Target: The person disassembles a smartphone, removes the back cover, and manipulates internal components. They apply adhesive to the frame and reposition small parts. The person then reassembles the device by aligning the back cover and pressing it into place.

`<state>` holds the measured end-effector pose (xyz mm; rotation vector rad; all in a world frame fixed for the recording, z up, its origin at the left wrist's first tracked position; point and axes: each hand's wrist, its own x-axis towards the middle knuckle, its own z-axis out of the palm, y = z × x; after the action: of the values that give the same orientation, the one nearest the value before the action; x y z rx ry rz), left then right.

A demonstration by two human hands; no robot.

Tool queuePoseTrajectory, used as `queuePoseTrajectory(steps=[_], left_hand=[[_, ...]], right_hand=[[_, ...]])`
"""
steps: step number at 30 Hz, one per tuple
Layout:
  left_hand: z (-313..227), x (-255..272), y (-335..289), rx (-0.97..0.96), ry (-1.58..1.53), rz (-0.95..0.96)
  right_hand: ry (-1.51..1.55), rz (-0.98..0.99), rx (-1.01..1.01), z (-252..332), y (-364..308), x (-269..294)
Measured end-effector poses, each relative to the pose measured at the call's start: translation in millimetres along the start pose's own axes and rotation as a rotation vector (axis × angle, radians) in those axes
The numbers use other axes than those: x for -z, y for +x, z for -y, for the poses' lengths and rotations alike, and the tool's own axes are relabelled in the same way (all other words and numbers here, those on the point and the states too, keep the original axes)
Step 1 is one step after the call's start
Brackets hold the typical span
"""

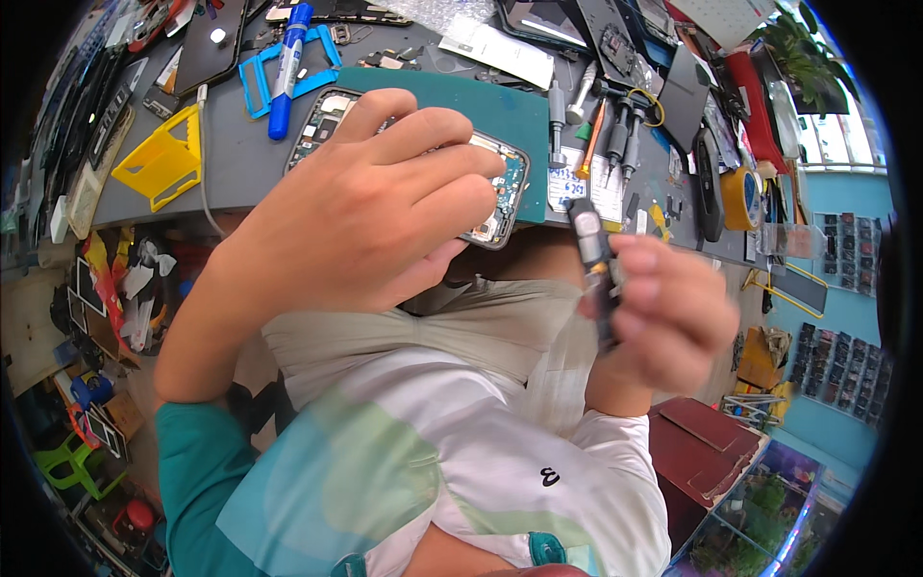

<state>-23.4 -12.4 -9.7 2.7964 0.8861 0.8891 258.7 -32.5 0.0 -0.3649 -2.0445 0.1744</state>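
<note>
An opened smartphone (pixel 514 183) with its circuit boards and inner parts exposed lies on a green work mat (pixel 452 91), at the table's near edge. My left hand (pixel 385 188) is closed over it, fingers curled across its middle and thumb at its near edge, hiding much of the inside. To the right and nearer my body, my right hand (pixel 673 308) pinches a long, narrow black phone part (pixel 588 240) with a silver patch and a small gold-coloured bit. It looks like a speaker module. That hand is smeared by motion, apart from the phone.
Several screwdrivers (pixel 558 120) lie right of the mat, near a written label (pixel 574 183) and a yellow tape roll (pixel 740 199). On the left are a yellow bracket (pixel 163 159), a blue frame (pixel 255 82), a blue marker (pixel 288 72) and a grey cable (pixel 204 163).
</note>
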Motion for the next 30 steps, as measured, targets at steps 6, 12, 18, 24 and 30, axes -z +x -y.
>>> queuePoseTrajectory(steps=[6, 12, 18, 24, 30], left_hand=[[-1, 3, 1, 0.004, -0.019, 0.000], [-1, 3, 1, 0.001, -0.015, 0.006], [0, 3, 0, -0.007, -0.014, 0.002], [0, 2, -1, -0.007, -0.016, -0.014], [2, 1, -1, -0.024, -0.008, -0.018]], right_hand=[[-0.465, 0.154, 0.251, 23, -4, -12], [-0.506, 0.176, 0.250, 22, -10, -15], [-0.512, 0.213, 0.221, 22, -6, -13], [-0.249, 0.234, -0.014, 22, 7, 0], [0.069, -0.096, -0.568, 13, -1, -18]])
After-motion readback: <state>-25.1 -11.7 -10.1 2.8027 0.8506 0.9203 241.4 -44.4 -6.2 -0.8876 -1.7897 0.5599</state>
